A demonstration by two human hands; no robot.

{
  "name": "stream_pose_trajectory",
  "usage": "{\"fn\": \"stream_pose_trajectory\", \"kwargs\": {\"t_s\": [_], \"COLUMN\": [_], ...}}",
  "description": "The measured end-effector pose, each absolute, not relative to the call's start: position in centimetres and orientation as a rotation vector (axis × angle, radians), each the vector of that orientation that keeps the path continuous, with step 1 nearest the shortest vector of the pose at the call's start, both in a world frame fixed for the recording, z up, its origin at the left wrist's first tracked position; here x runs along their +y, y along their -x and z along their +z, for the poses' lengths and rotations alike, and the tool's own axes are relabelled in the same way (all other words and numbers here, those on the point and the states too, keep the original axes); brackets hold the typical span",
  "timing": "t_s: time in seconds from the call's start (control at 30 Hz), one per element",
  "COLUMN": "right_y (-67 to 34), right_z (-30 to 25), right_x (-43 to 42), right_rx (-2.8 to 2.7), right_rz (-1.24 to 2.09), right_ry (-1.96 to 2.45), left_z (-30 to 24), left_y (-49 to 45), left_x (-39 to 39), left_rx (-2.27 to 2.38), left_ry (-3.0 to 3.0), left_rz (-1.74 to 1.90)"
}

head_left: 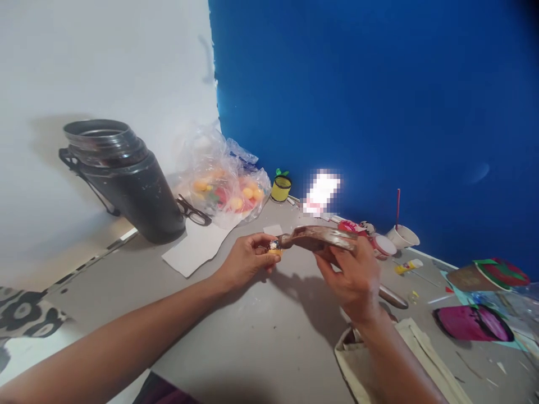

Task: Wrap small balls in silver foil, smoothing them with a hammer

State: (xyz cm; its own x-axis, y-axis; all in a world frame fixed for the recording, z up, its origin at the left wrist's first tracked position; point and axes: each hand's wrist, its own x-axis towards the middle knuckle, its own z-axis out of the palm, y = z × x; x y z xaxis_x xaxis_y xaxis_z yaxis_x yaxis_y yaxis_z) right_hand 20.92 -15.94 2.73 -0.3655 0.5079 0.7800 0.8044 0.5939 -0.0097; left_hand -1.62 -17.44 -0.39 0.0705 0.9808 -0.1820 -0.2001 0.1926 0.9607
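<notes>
Between its thumb and fingers my left hand [252, 255] pinches a small round thing [274, 251], yellow-orange below with a dark, silvery top; its kind is unclear. My right hand [353, 275] is wrapped round a worn brown claw hammer [324, 237], close to its head. The hammer's handle slants out behind that hand toward the right. Its striking face is at the small thing's top, apparently against it, though I cannot tell whether they touch. A beige cloth [366, 359] lies beneath my right forearm.
A tall dark flask [130, 185] stands open at left beside eyeglasses [196, 214] and white paper [200, 247]. Behind are a plastic bag [227, 185] of orange balls and a yellow cup [281, 189]. At right lie a white cup [403, 237], glue stick [408, 266] and magenta container [474, 324].
</notes>
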Motion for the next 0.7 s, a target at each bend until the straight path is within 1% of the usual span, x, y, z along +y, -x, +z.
{"fn": "stream_pose_trajectory", "kwargs": {"t_s": [0.1,0.23,0.43,0.5,0.7], "right_y": [-20.7,-21.8,-23.0,-22.6,-21.0], "right_z": [2.9,3.3,3.3,3.2,2.5], "right_x": [-16.2,-15.5,-14.0,-13.9,-14.5], "right_rx": [-2.169,-2.127,-2.33,-2.44,-2.617], "right_rz": [-0.336,-0.097,0.548,0.707,0.863], "right_ry": [1.137,1.232,1.494,1.543,1.527], "left_z": [0.0,0.3,0.7,0.6,0.1], "left_y": [1.6,1.9,2.4,2.5,2.8], "left_x": [-17.5,-17.4,-17.2,-17.1,-16.9], "left_rx": [1.125,1.138,1.247,1.262,1.266], "left_ry": [-0.932,-0.956,-1.002,-1.046,-1.133], "left_rz": [1.095,1.157,1.234,1.235,1.253]}}
